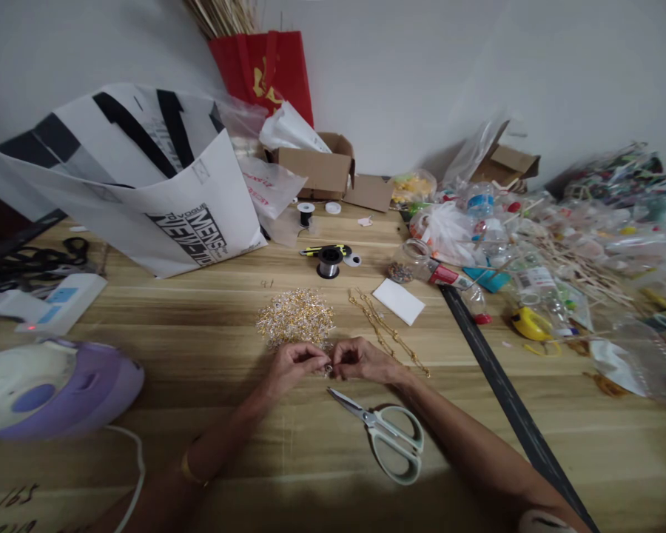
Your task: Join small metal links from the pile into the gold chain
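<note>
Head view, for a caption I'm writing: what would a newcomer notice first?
The glittering pile near the middle probably comes first, with the left hand and right hand meeting at a tiny shiny piece just in front. Then the red bag stands out at the back.

The white bag (138, 211) reads "VOGUE", "TO", "MENS" and "NEW-T…" — nearer the viewer than it, "165" is handwritten on the tabletop (216, 318); behind it, the red bag's (291, 74) gold lettering is unclear.

Hands (293, 364) (363, 360) close together, fingers (314, 364) curled
</note>
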Available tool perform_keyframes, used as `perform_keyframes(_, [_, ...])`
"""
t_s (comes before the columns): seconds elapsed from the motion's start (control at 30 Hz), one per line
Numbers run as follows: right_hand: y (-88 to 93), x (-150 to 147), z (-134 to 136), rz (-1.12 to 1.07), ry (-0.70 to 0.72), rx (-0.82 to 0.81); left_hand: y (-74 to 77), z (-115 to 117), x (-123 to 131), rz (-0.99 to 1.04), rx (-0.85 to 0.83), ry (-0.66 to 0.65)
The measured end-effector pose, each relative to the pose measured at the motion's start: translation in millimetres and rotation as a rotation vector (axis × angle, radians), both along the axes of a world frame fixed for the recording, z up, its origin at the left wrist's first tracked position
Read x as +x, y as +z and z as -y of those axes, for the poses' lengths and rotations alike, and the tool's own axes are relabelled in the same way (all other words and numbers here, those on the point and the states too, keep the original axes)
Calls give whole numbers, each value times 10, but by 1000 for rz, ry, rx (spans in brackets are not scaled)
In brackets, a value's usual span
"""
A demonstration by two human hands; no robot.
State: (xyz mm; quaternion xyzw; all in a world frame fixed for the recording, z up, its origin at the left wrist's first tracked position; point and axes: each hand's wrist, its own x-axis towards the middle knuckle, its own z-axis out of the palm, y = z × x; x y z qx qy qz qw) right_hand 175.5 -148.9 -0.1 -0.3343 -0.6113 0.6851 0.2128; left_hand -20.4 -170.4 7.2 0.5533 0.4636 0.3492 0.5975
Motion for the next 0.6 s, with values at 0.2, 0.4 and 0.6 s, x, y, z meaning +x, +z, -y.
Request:
perform_keyframes(0.2, [-9,8,-6,-12,13,-26,-40,19,9,127,-115,-29])
perform_keyframes(0.4, [88,39,-17,30,59,30,-68,16,19,106,-108,-29])
perform_keyframes(0.6, [118,36,-11,13,62,68,-49,12,21,88,-110,-28])
